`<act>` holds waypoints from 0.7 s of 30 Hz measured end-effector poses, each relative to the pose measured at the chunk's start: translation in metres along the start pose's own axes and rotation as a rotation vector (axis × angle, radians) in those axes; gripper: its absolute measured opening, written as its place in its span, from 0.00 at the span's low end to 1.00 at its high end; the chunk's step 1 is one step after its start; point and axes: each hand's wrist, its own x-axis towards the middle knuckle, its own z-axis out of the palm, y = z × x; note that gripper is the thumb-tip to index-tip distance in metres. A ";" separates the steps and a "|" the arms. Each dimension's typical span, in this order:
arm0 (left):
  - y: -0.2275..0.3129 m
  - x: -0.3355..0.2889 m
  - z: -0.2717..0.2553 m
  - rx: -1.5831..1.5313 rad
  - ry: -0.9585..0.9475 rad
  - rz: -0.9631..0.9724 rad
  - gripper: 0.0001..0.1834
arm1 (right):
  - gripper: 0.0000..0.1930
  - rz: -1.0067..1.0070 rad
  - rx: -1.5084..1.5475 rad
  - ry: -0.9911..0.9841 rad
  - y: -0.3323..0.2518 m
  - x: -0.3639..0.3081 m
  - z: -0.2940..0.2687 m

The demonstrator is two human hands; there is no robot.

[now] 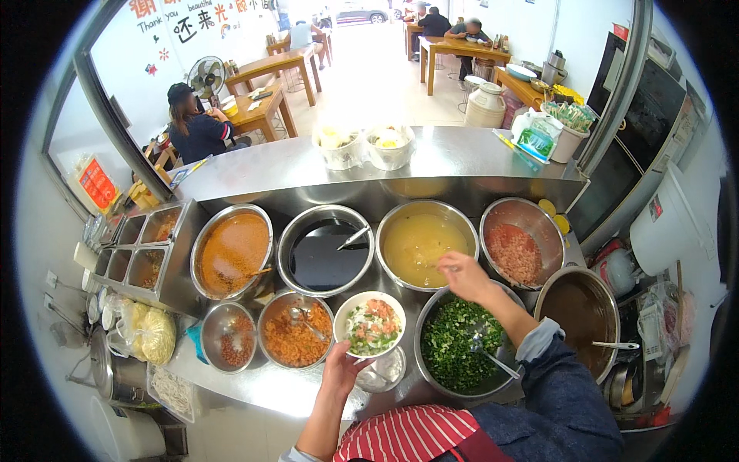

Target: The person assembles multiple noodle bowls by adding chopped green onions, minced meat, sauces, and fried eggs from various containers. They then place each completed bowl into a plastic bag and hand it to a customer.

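Note:
My left hand (339,371) grips a white bowl (370,323) from below, near the middle of the counter. Chopped greens, pinkish bits and something white lie in it. Over the near right edge of a steel basin of yellowish broth (425,245) is my right hand (462,273), its fingers closed; whatever they may hold is too small to make out. Beneath my right forearm sits a large basin of chopped greens (462,343) with a metal spoon in it. A basin of pink diced food (517,250) stands just right of the broth.
Left of the broth are basins of dark liquid (327,250) and orange sauce (233,250). Nearer stand orange chopped food (296,331) and a bowl of peanut-like bits (229,336). Brown sauce (577,316) is at right. Two lined bowls (339,150) stand on the raised shelf; people sit beyond.

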 end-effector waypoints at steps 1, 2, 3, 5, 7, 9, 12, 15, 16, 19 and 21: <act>0.001 0.003 0.001 0.009 0.001 0.001 0.31 | 0.08 0.035 -0.046 0.050 0.009 0.001 -0.007; 0.001 0.007 0.001 0.016 0.000 0.001 0.31 | 0.08 0.065 -0.091 0.100 0.018 0.003 -0.010; 0.001 0.010 0.002 0.026 0.001 -0.009 0.29 | 0.08 0.076 -0.133 0.162 0.025 0.007 -0.010; 0.000 0.019 0.004 0.038 -0.008 -0.014 0.29 | 0.08 0.107 -0.187 0.261 0.037 0.014 -0.003; -0.001 0.027 0.005 0.008 -0.012 -0.043 0.24 | 0.09 0.050 -0.200 0.304 0.041 0.021 0.007; -0.003 0.035 0.008 0.041 -0.001 -0.032 0.22 | 0.13 0.040 -0.194 0.276 0.042 0.025 0.012; -0.008 0.047 0.011 0.064 0.069 -0.078 0.19 | 0.14 0.377 0.100 0.296 0.043 0.026 0.005; -0.013 0.057 0.015 0.103 0.071 -0.067 0.21 | 0.14 0.455 0.266 0.334 0.038 0.021 -0.022; -0.013 0.062 0.017 0.119 0.084 -0.073 0.22 | 0.14 0.475 0.391 0.338 0.032 0.019 -0.031; -0.014 0.070 0.029 0.157 0.138 -0.096 0.26 | 0.11 0.433 0.536 0.330 -0.004 0.012 -0.060; -0.015 0.072 0.037 0.143 0.126 -0.070 0.19 | 0.11 0.415 0.525 0.281 -0.039 0.002 -0.074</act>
